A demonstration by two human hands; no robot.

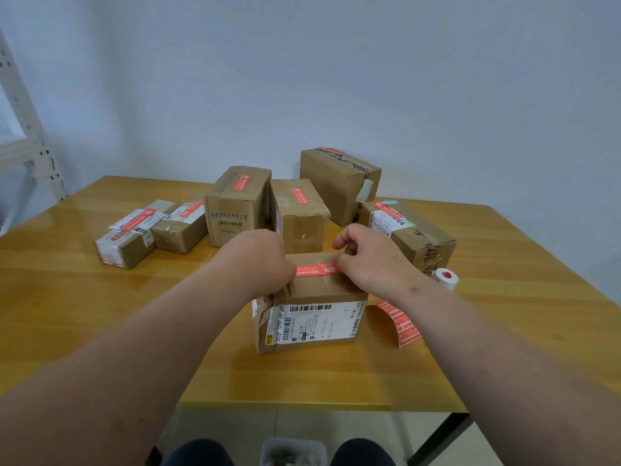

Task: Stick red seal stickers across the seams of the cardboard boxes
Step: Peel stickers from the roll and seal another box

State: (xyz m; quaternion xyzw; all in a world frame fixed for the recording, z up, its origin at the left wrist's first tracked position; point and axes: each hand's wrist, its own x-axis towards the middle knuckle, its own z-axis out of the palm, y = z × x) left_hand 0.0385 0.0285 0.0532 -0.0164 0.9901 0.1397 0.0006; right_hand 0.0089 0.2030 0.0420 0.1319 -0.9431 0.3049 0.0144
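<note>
On the nearest cardboard box I read a white shipping label with barcodes and the digits "5020 1098 69 69" printed sideways along its left edge; the smaller print is too fine for me to make out. Behind it, a taller box carries the printed name "HYNAUT" on its front. The box on the right has black handwriting on its end, of which I can read only fragments. Each of the six boxes at the back shows a red strip on top.

All of this stands on a yellow wooden table. A roll of stickers sits near the right box, and a curling strip of red stickers lies just beside the nearest box, under my right forearm. A white metal rack stands at the left by the wall.

A red seal sticker lies across the top of the nearest box. My left hand is curled over the box's top left corner, its fingers hidden from me, covering the sticker's left end. My right hand presses the sticker's right end, fingers bent, the thumb raised.
</note>
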